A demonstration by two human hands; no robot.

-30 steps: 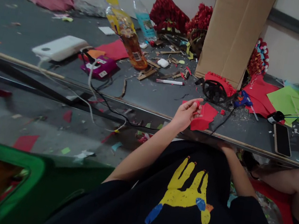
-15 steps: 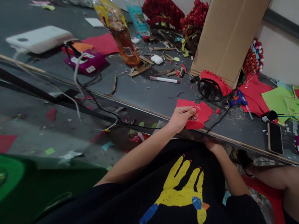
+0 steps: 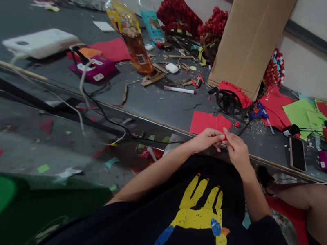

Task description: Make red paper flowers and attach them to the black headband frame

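Note:
At the table's front edge my left hand [image 3: 207, 141] and my right hand [image 3: 237, 151] meet, fingertips to fingertips. Both are closed in a pinch on a small red piece [image 3: 225, 137], which looks like paper and is mostly covered by the fingers. Just behind them lies a sheet of red paper [image 3: 202, 123] with a torn or cut outline. A tiny red bit [image 3: 237, 124] rests on the table beyond my right hand.
A black reel-like frame with red trim [image 3: 232, 98] and a blue glue gun [image 3: 258, 111] sit behind. To the right lie a phone [image 3: 298, 154] and green paper [image 3: 300, 112]. Bottles [image 3: 135, 45], a pen [image 3: 179, 90] and a power bank [image 3: 41, 43] stand left. Another person's leg [image 3: 309, 199] is at right.
My right hand has come up from below the table edge to meet my left hand. The left hand has moved slightly down and right, off the red sheet.

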